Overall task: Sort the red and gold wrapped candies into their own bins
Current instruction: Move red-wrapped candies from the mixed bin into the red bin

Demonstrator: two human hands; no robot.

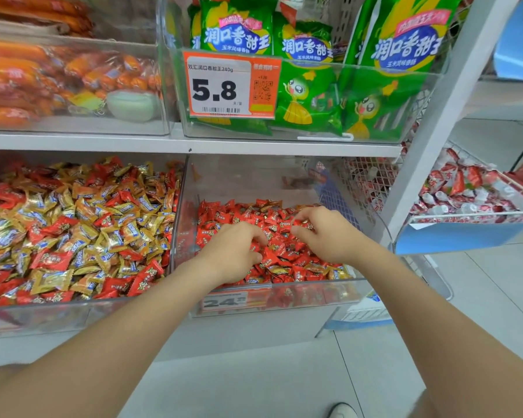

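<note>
Shop shelf (194, 144) is carrying two clear bins side by side; taking the right bin (314, 292) as the reference. Red candies (284, 257) are filling it, with a few gold strays (335, 274) lying along its front wall. Left bin (43, 315), butting against its left wall, is holding the gold candies (52, 280) with plenty of red mixed through, so sorting is looking far from done on that side

Both hands are reaching inside the right bin, over its middle. Left hand (233, 251) is sitting nearer the left wall, palm down, fingers (254, 230) curling into the pile; can't tell whether they're gripping anything. Right hand (326, 233) is working nearer the right wall, fingers (302, 217) narrow and pinching a wrapped candy (305, 225); wrapper is looking red with some gold, can't call the colour for sure

My read: hands are raking through the red pile to dig out gold strays, which is why both are going in palm down with fingers hooked. Next move is probably needing a carry over the shared wall into the left bin; risk is loose candies spilling over the low front wall

Above the right bin, green snack bags (308, 95) are standing behind an orange price tag (221, 86); sausages (27, 73) are lying up and to the left of it
</note>
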